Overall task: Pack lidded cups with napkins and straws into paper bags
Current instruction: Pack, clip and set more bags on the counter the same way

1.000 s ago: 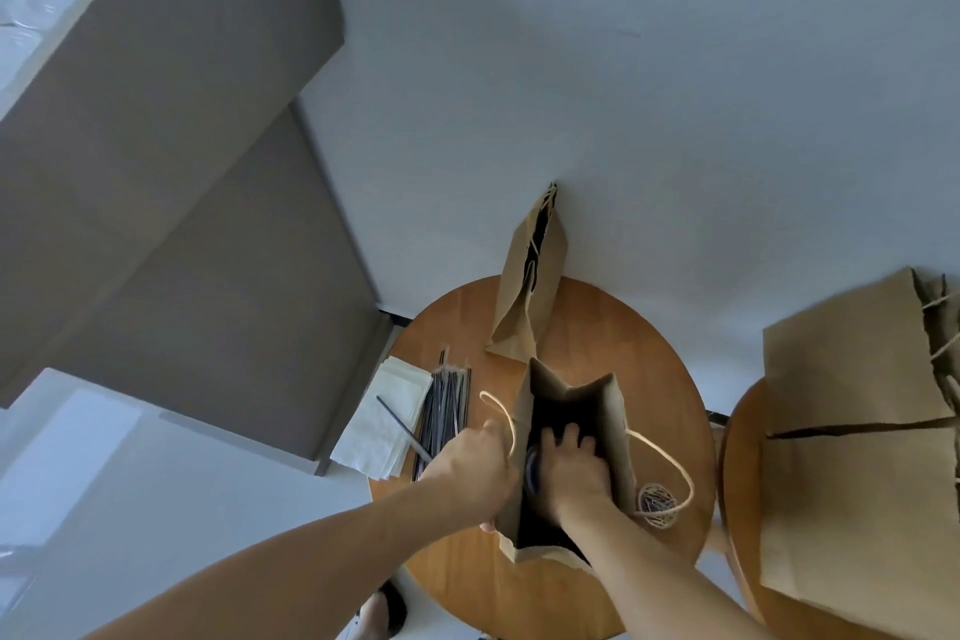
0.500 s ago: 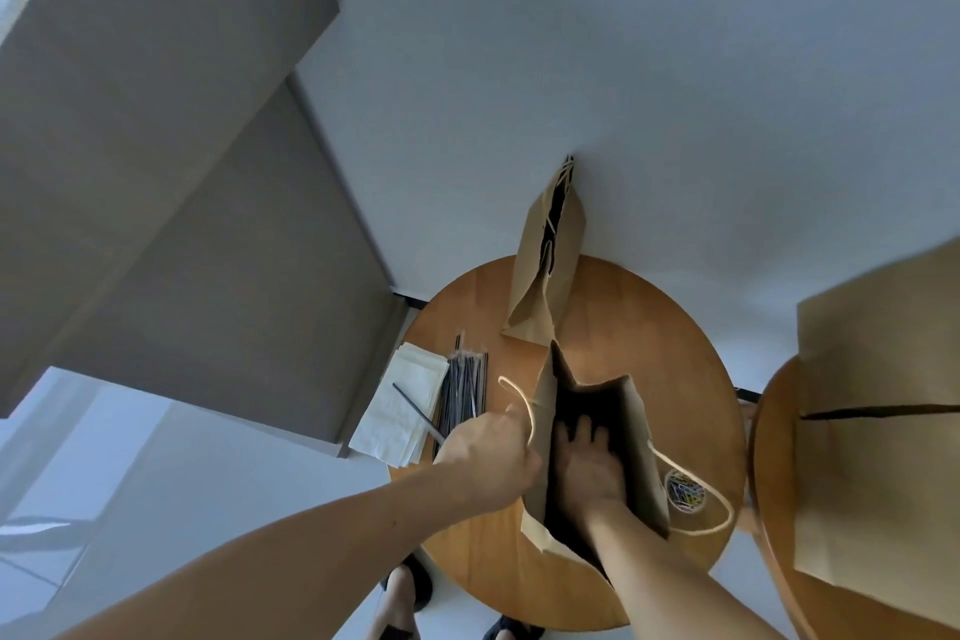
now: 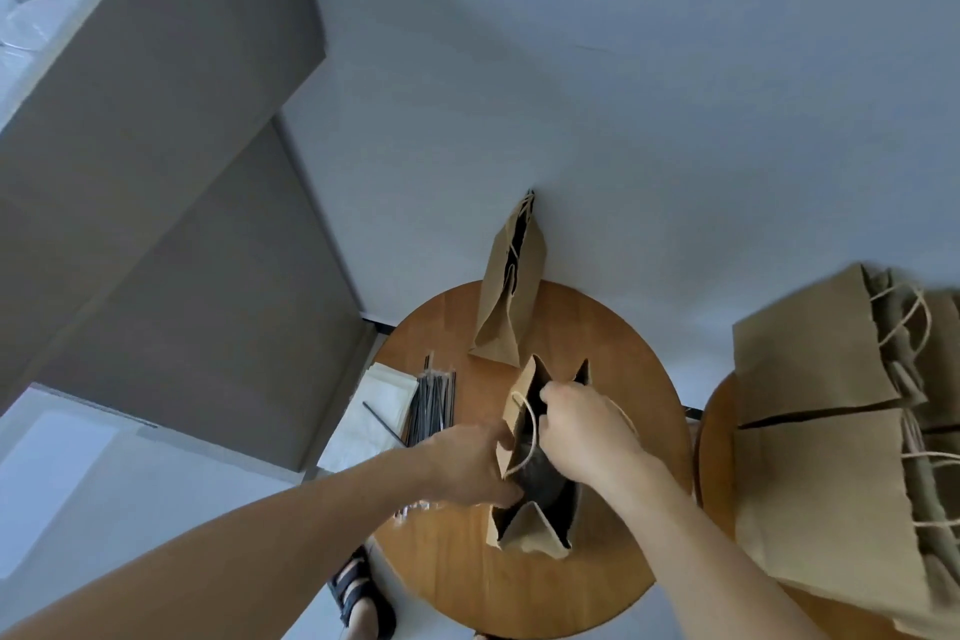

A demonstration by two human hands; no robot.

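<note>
Paper bag (image 3: 524, 530) upright at the middle of the round table (image 3: 597, 587), mouth spread, brown, creased, twine handles drooping; something dark inside, cup or shadow impossible to tell. Left rim pinched by the left hand (image 3: 467, 463), right rim clutched by the right hand (image 3: 587, 431). Straws (image 3: 434, 403) and napkins (image 3: 374, 411) at the table's left edge, likely yet to go in. Second bag (image 3: 511, 286) standing at the table's far edge; flat bags (image 3: 821, 431) stacked off the table's right side, plenty probably left
</note>
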